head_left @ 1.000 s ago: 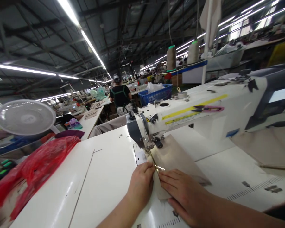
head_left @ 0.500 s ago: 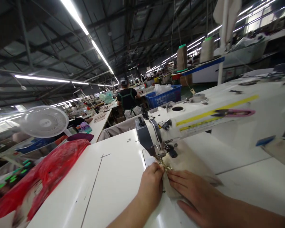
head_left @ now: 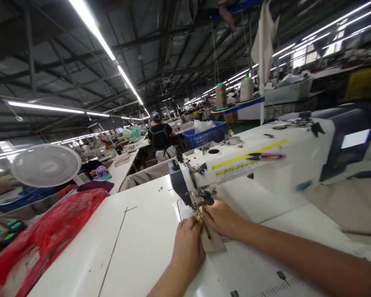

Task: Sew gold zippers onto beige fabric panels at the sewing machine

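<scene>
Fabric [head_left: 215, 245] is laid flat on the worktop [head_left: 148, 239], its near end under the two hands and its upper part at the foot [head_left: 198, 205] of the sewing machine [head_left: 250, 159]. Gold trim [head_left: 200, 215] is seen on it, just beside the foot.

The left edge of the fabric is covered by the left hand [head_left: 189, 241], fingers bent; whether it is pinched or only pressed cannot be told. The right hand [head_left: 221, 218] is placed over the fabric, close at the right of the foot, fingers curled by the trim; the tips are hidden, so the grasp cannot be told.

Snips [head_left: 268, 156] are rested on the machine's arm. A red bag [head_left: 57, 225] is noted at left, with a fan [head_left: 46, 166] behind.
</scene>
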The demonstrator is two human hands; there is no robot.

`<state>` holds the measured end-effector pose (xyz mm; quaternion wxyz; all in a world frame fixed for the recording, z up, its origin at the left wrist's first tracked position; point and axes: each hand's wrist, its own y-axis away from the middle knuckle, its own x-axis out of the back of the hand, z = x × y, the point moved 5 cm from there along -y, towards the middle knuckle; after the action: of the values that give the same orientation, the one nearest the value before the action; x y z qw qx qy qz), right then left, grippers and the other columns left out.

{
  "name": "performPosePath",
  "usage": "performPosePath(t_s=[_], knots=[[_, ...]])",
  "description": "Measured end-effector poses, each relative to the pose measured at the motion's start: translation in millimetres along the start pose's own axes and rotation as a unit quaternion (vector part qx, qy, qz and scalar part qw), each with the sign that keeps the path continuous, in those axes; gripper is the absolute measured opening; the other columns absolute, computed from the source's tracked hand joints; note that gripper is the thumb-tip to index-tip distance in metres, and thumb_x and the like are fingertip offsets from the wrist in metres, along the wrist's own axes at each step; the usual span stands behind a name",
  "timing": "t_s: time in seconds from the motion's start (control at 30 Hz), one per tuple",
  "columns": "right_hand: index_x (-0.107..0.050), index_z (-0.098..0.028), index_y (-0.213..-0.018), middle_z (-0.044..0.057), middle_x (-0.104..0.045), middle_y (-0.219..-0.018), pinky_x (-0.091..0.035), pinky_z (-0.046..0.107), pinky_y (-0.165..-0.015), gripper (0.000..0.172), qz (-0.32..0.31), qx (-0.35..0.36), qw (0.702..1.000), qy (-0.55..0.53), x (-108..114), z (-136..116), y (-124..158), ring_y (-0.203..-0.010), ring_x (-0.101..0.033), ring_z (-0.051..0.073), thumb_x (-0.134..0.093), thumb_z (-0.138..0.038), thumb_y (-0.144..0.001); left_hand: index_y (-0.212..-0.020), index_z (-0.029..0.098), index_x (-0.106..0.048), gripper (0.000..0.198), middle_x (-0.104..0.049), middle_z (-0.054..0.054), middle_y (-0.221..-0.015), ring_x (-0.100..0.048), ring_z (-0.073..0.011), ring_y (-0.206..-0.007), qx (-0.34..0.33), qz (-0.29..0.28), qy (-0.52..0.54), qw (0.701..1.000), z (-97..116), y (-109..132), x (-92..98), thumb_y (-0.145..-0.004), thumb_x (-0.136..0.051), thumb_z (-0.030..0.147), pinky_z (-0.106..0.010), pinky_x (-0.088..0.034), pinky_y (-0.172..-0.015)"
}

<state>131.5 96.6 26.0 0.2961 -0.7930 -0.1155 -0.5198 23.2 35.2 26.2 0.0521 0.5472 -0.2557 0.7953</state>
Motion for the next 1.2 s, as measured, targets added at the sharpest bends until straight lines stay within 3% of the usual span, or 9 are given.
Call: performPosePath(t_s=[0.23, 0.47, 0.63, 0.8, 0.87, 0.93, 1.0, 1.07, 1.2], knots=[[-0.062, -0.016, -0.074, 0.007, -0.068, -0.075, -0.042, 0.028, -0.066, 0.014, 0.024, -0.129, 0.990, -0.046, 2, 10, 4, -0.072, -0.063, 0.020, -0.050, -0.023, -0.079, -0.106, 0.013, -0.061, 0.043, -0.059, -0.011, -0.102, -0.054, -0.0240, -0.097, -0.029, -0.013, -0.024, 0.999, 1, -1, -1.9, -0.068, -0.044, 0.002, -0.040, -0.044, -0.088], [-0.062, -0.018, -0.071, 0.004, -0.068, -0.073, -0.043, 0.024, -0.063, 0.020, -0.018, -0.149, 0.987, -0.055, 3, 15, 4, -0.072, -0.064, 0.018, -0.055, -0.035, -0.078, -0.108, 0.013, -0.060, 0.041, -0.060, -0.011, -0.105, -0.055, -0.0238, -0.099, -0.042, -0.023, -0.057, 0.997, 1, -4, -3.7, -0.069, -0.047, 0.004, -0.040, -0.043, -0.092], [-0.062, -0.012, -0.086, 0.013, -0.068, -0.083, -0.044, 0.031, -0.072, 0.026, -0.012, -0.180, 0.984, -0.006, -1, 10, 3, -0.083, -0.064, 0.024, -0.045, -0.032, -0.084, -0.108, 0.014, -0.059, 0.041, -0.060, -0.011, -0.107, -0.055, -0.0233, -0.101, -0.049, -0.023, -0.059, 0.997, 0, -5, -5.8, -0.070, -0.047, 0.004, -0.041, -0.042, -0.093], [-0.062, -0.008, -0.091, 0.019, -0.066, -0.085, -0.046, 0.037, -0.069, 0.033, -0.005, -0.194, 0.980, 0.029, -7, 10, -10, -0.084, -0.063, 0.030, -0.036, -0.029, -0.089, -0.107, 0.014, -0.059, 0.039, -0.060, -0.010, -0.109, -0.055, -0.0229, -0.102, -0.046, -0.030, -0.060, 0.997, 0, -5, -7.0, -0.071, -0.047, 0.006, -0.042, -0.042, -0.094], [-0.063, -0.009, -0.089, 0.019, -0.066, -0.086, -0.047, 0.038, -0.071, 0.033, 0.000, -0.176, 0.984, 0.031, -4, 9, -5, -0.085, -0.062, 0.029, -0.036, -0.026, -0.089, -0.108, 0.015, -0.059, 0.040, -0.059, -0.010, -0.110, -0.055, -0.0230, -0.103, -0.041, -0.026, -0.057, 0.997, 0, -3, -6.8, -0.071, -0.047, 0.006, -0.043, -0.042, -0.094], [-0.064, -0.011, -0.090, 0.016, -0.065, -0.095, -0.046, 0.038, -0.080, 0.030, 0.008, -0.109, 0.994, 0.023, 1, 1, 8, -0.094, -0.059, 0.027, -0.037, -0.024, -0.089, -0.109, 0.016, -0.058, 0.041, -0.059, -0.010, -0.111, -0.055, -0.0228, -0.103, -0.037, -0.018, -0.047, 0.998, 1, -2, -6.5, -0.071, -0.046, 0.005, -0.043, -0.043, -0.093], [-0.064, -0.014, -0.098, 0.012, -0.062, -0.109, -0.041, 0.038, -0.093, 0.026, 0.017, 0.037, 0.999, -0.014, 6, -15, 29, -0.106, -0.054, 0.024, -0.041, -0.024, -0.088, -0.109, 0.016, -0.057, 0.041, -0.059, -0.010, -0.110, -0.055, -0.0217, -0.102, -0.034, -0.005, -0.027, 0.999, 1, 0, -6.2, -0.071, -0.045, 0.003, -0.041, -0.045, -0.092], [-0.061, -0.009, -0.108, 0.014, -0.062, -0.112, -0.040, 0.038, -0.097, 0.032, 0.028, 0.125, 0.990, -0.057, 10, -24, 50, -0.108, -0.053, 0.024, -0.044, -0.025, -0.086, -0.107, 0.014, -0.058, 0.038, -0.061, -0.010, -0.106, -0.057, -0.0205, -0.099, -0.032, 0.009, -0.004, 0.999, 2, 2, -5.9, -0.073, -0.043, 0.002, -0.038, -0.048, -0.089], [-0.059, -0.004, -0.111, 0.018, -0.062, -0.111, -0.043, 0.043, -0.096, 0.042, 0.030, 0.152, 0.985, -0.070, 11, -26, 66, -0.107, -0.055, 0.028, -0.056, -0.031, -0.080, -0.105, 0.014, -0.060, 0.034, -0.061, -0.009, -0.104, -0.059, -0.0200, -0.095, -0.034, 0.009, 0.022, 0.999, 2, 5, -6.7, -0.075, -0.044, 0.005, -0.035, -0.052, -0.085]])
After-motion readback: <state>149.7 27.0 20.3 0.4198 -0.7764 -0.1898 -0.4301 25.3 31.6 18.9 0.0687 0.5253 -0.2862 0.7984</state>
